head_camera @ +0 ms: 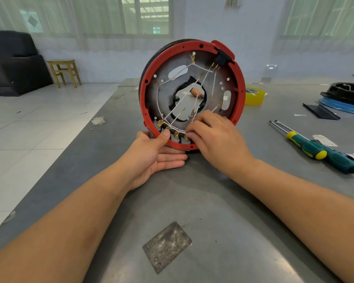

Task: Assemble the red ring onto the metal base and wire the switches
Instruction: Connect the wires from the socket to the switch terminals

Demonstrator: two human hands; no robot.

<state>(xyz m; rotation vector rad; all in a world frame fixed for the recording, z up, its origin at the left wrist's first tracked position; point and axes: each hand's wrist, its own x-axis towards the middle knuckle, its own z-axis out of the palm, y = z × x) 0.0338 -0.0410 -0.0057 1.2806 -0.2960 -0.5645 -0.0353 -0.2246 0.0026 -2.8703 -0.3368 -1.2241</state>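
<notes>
The red ring (240, 82) sits around the round metal base (166, 92), and the whole assembly stands on its edge on the grey table, its inside facing me. White wires (187, 94) with brass terminals cross the base. A row of switches (175, 136) lines the ring's bottom edge, and one black switch (222, 58) sits at the top right. My left hand (154, 154) grips the ring's lower rim, thumb on the inside, fingers flat underneath. My right hand (215, 135) pinches a wire terminal at the rightmost bottom switch.
Two green-and-yellow screwdrivers (319, 152) lie to the right. A yellow tape roll (254, 96) stands behind the ring, and a black part on a blue ring (343, 99) lies at the far right. The table's left edge (55, 158) drops to a tiled floor.
</notes>
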